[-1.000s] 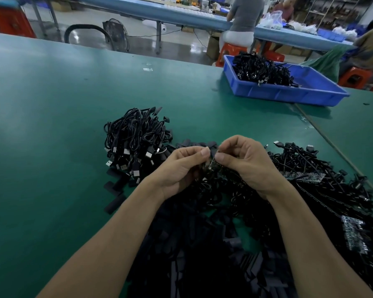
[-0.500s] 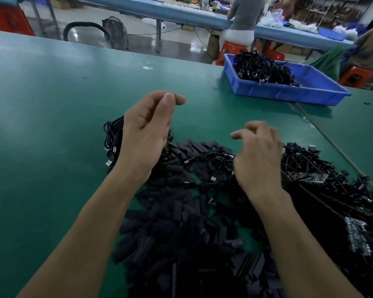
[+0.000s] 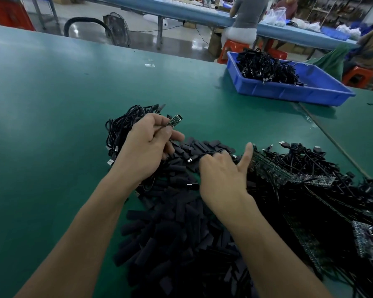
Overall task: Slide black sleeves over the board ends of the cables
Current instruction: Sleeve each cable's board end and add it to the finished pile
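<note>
Small green circuit-board end of a black cable (image 3: 175, 121) is pinched in my left hand (image 3: 146, 151), at the far left edge of the heap of short black rubber sleeves (image 3: 177, 229) on the green table mat (image 3: 52, 125). My right hand (image 3: 222, 177) is apart from the left, fingers curled down into the sleeves, little finger out; can't tell if it grips one. Tangled pile of black cables with boards (image 3: 310, 179) sits just right of it, blue plastic tray (image 3: 289, 93) further back.

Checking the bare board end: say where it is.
Head view, left of centre: the board end is pinched in the left hand, over the cable bundle, beyond the sleeve pile.
</note>
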